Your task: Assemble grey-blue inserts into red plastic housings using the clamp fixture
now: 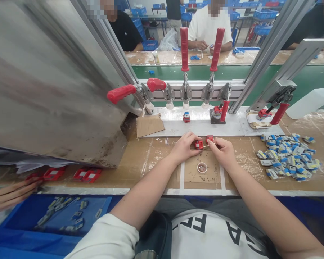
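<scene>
My left hand [184, 145] pinches a small red plastic part [199, 144] just above the brown cardboard-covered bench. My right hand [223, 151] holds a thin stick [206, 145] whose tip touches that red part. A second red part [210, 138] lies right behind my right fingers. A small round white cap [202, 167] sits on the taped cardboard patch below both hands. One red and blue assembled piece [186, 117] stands on the white fixture plate [199, 126] beyond my hands.
A row of red-handled toggle clamps [184, 50] lines the fixture's back rail. A heap of blue and grey parts [287, 156] lies at right, red parts [83, 175] at left near another person's hand [10, 192]. A metal panel [48, 79] fills the left. Other people work across the green conveyor.
</scene>
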The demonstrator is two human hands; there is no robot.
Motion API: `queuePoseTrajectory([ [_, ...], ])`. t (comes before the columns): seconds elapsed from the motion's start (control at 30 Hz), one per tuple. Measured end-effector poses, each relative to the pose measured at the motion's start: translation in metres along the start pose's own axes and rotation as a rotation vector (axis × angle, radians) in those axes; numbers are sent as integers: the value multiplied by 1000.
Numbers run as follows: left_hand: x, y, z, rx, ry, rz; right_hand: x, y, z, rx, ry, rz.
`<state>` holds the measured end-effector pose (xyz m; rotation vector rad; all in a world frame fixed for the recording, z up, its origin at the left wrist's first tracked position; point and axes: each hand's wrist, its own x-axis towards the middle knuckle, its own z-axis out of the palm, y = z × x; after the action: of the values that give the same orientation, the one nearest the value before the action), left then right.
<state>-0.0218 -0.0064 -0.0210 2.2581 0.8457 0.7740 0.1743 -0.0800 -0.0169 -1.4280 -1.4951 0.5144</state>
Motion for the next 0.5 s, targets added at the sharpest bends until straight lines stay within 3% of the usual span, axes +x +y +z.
queuePoseTrajectory([
  [0.37,1,1,1,46,-2,12,0,-2,-1,-121,75,-207],
  [0.5,-1,0,-5,153,12,-22,-2,-8,-10,12,74,-247],
])
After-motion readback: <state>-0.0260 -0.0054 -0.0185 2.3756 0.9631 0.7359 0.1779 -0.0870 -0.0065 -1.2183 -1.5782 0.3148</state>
